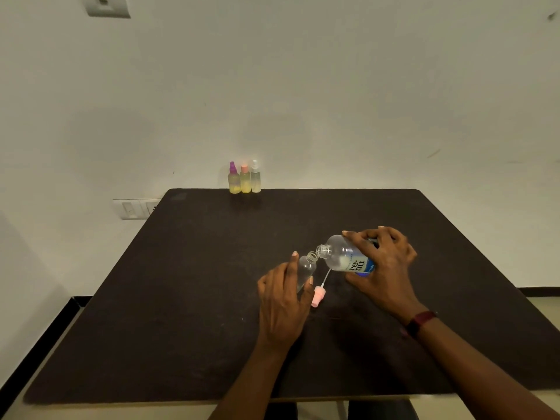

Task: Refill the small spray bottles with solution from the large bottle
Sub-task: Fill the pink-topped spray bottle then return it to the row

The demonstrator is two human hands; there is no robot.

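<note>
My left hand (283, 301) grips a small clear spray bottle (306, 269), uncapped, with its open neck pointing up and to the right. My right hand (383, 265) holds the large clear bottle (342, 257) with a blue label, tipped on its side. The large bottle's open mouth touches the rim of the small bottle's neck. A pink spray cap (318, 295) with its white dip tube lies on the table between my hands. Three capped small spray bottles (245, 178) stand in a row at the table's far edge, holding yellowish liquid.
The dark table (181, 298) fills most of the view, with a white wall behind it. A wall socket plate (135, 208) sits left of the table's far corner. A dark band is around my right wrist (419, 322).
</note>
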